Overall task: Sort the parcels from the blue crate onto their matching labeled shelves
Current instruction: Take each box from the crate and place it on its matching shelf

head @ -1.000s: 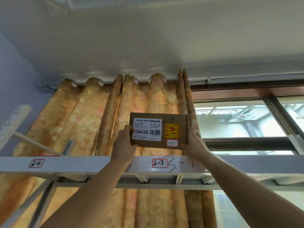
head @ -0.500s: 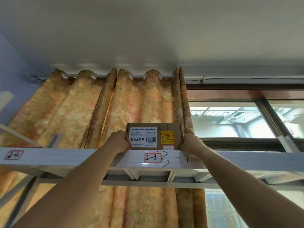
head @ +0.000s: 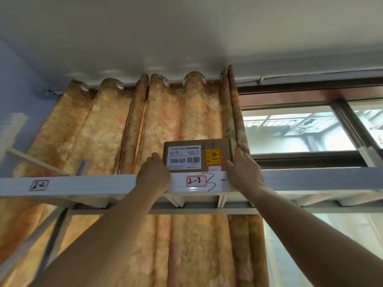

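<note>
A brown cardboard parcel (head: 186,150) stands upright on the top white shelf (head: 103,185). It carries a white barcode sticker, a yellow sticker and a handwritten "2-3". It sits directly above the shelf's red-framed label "2-3" (head: 196,181). My left hand (head: 153,175) holds its lower left edge with curled fingers. At the right edge, my right hand (head: 242,172) holds it with fingers up the side and thumb on the front. The blue crate is out of view.
A second label "2-2" (head: 39,185) marks the same rail farther left. An orange patterned curtain (head: 103,131) hangs close behind the shelf, and a window (head: 290,131) is at the right. The ceiling is not far above the parcel.
Both hands brought the parcel down from above the rail onto the shelf over the "2-3" label. It now stands a little farther back, with more of its face showing than half a second ago.
</note>
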Motion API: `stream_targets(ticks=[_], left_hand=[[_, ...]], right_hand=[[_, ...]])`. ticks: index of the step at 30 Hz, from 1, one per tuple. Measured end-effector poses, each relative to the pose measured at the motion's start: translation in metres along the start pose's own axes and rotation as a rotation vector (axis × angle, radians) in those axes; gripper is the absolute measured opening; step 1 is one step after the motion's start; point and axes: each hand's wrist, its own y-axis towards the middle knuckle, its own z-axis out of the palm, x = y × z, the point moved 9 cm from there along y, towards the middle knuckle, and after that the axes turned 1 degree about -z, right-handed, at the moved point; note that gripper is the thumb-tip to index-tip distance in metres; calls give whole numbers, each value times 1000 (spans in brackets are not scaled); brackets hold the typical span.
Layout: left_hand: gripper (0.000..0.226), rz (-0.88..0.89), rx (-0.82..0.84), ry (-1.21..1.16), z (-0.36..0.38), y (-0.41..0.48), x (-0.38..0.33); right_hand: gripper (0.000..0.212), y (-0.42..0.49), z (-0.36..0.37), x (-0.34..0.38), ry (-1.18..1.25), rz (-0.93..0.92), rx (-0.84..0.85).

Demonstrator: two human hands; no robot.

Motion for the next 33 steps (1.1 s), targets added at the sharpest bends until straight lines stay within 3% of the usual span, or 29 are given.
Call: stream_targets(ticks=[2,5,9,13,17,21,27,33], left_hand=[[38,43,-28,73,-7,-15,3],[51,207,-37,315,-26,-31,0],[50,328,86,449,-62,-56,10],[51,143,314,473,-110,-100,69],[47,33,280,677,-183,-197,133],[51,-204,555,873,-226,-322,212],[51,-520,829,968,-284,-468,295],[52,-646,891,985,-342,-527,335]], right_hand=[[41,-14,-11,8,59,-54,-67],[46,-35,-30,45,-4,-307,-133],[61,-68,-14,102,29,-420,176],[55,-131,10,164,236,-431,482],[35,-232,35,212,415,-446,723],[53,-350,58,268,489,-511,962],[42,-510,63,329,491,-687,1156],[56,-580,54,380,512,-757,1274]])
